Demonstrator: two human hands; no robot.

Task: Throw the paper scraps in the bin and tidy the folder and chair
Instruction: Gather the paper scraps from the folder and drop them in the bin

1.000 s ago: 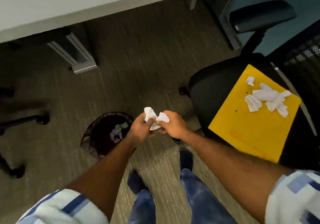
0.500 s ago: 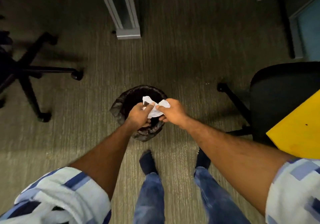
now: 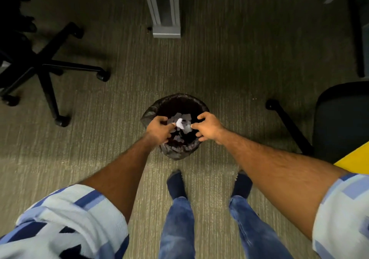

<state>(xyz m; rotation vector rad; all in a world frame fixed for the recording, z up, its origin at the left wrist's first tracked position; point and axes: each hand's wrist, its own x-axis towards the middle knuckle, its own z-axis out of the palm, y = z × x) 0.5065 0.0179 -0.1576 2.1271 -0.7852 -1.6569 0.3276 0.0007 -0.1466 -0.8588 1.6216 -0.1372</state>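
Carpet floor carries a black-lined bin [image 3: 180, 106] in front of the feet. Both hands hover over its mouth, left hand [image 3: 158, 129] and right hand [image 3: 208, 127] with fingers apart, holding nothing. White scraps [image 3: 181, 123] lie inside the bin; the yellow folder [image 3: 354, 161] shows at the right edge on a chair [image 3: 339, 118]

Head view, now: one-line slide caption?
Left hand and right hand open over the lined bin, a paper scrap between them.
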